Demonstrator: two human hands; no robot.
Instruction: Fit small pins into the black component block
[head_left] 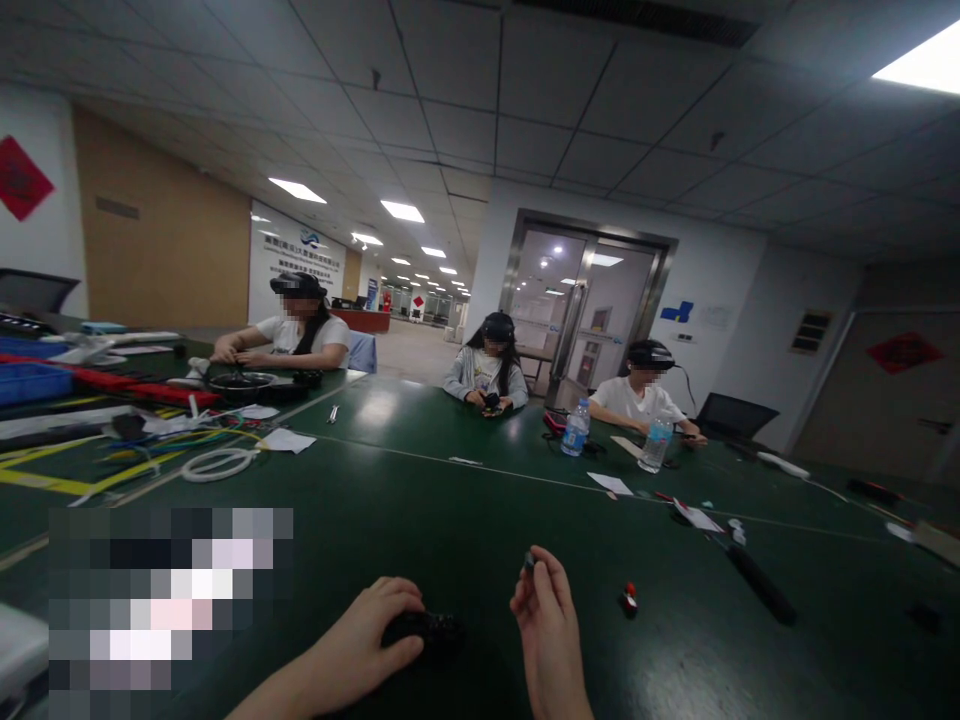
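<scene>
My left hand (375,632) curves over a dark, glossy black object (435,632) on the green table, thumb on the near side and fingers on the far side. Its kind is too dark to make out. To its right, my right hand (546,625) is raised a little above the table, with thumb and fingertips pinching a small dark piece (529,562). Fingers cover most of that piece. A small red and silver item (628,598) lies on the table just right of my right hand.
A black-handled tool (761,585) and paper scraps (697,515) lie to the right. Two water bottles (576,428) stand farther back. Cables, a coiled white tube (217,463) and blue bins (34,382) crowd the left. Three people (487,375) sit across the green table (420,500).
</scene>
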